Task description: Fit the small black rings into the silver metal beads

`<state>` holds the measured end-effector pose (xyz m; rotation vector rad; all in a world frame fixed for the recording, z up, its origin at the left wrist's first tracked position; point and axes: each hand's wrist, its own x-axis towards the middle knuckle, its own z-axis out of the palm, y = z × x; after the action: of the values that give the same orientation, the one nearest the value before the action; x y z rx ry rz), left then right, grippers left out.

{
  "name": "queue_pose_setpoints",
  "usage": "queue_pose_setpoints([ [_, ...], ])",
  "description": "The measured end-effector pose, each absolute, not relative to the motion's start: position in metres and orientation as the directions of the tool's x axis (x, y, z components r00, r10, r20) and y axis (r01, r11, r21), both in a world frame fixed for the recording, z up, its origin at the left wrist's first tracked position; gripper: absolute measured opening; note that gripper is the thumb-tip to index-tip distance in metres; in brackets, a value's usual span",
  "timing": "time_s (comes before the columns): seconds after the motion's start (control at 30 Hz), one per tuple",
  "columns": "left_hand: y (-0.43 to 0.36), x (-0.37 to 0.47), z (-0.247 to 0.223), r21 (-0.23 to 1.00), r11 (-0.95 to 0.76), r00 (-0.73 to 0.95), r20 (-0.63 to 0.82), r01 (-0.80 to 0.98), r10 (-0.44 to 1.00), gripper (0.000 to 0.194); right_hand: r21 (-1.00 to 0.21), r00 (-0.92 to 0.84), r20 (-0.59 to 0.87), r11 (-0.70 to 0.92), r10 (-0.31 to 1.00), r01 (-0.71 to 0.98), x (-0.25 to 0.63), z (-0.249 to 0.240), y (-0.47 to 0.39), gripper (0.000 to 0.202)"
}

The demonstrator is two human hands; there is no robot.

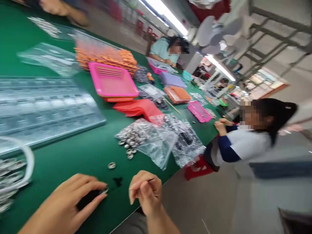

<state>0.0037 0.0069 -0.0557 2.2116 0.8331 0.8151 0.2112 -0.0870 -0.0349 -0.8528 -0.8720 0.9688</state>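
My left hand [73, 201] rests low over the green table, thumb and fingertips pinching a small round metal piece [104, 189]. To its right, my right hand [147, 192] is closed, with a thin dark sliver at the fingertips, too small to name. Between and just beyond the hands lies a little patch of black bits [118, 181]. One loose round metal piece [111, 165] sits farther up. Beyond it, a clear plastic bag [158, 146] lies with many similar metal pieces [133, 135] spilling from its mouth.
A clear moulded plastic tray [48, 110] lies at left, near a white ring-shaped rim [30, 159] around more metal pieces. Behind are pink baskets [114, 79], orange parts [104, 58] and red plastic [143, 109]. A co-worker [248, 139] sits at right; others work farther back.
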Motion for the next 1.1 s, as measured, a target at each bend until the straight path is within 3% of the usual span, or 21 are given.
queue_pose_setpoints([
  [0.17,-0.003,0.012,-0.020,0.747,-0.511,0.638,0.153,0.425,0.755,0.005,-0.918,0.187,0.358,0.381,0.915,-0.106,0.217,-0.024,-0.098,0.022],
  [0.27,-0.003,0.016,-0.013,0.766,-0.455,0.635,0.081,0.454,0.768,0.007,-0.925,0.125,0.359,0.370,0.925,-0.082,0.218,-0.022,-0.100,0.024],
  [0.4,-0.007,0.014,-0.012,0.788,-0.419,0.612,0.068,0.451,0.788,0.009,-0.939,0.211,0.325,0.341,0.922,-0.045,0.213,-0.015,-0.098,0.024],
  [0.7,-0.009,0.016,-0.020,0.791,-0.456,0.598,0.145,0.408,0.788,0.010,-0.908,0.418,0.068,0.230,0.906,-0.351,0.189,0.012,-0.068,0.040],
  [1.1,-0.012,0.015,-0.021,0.783,-0.463,0.601,0.146,0.416,0.786,0.009,-0.917,0.419,0.036,0.197,0.907,-0.348,0.162,0.013,-0.045,0.053],
])
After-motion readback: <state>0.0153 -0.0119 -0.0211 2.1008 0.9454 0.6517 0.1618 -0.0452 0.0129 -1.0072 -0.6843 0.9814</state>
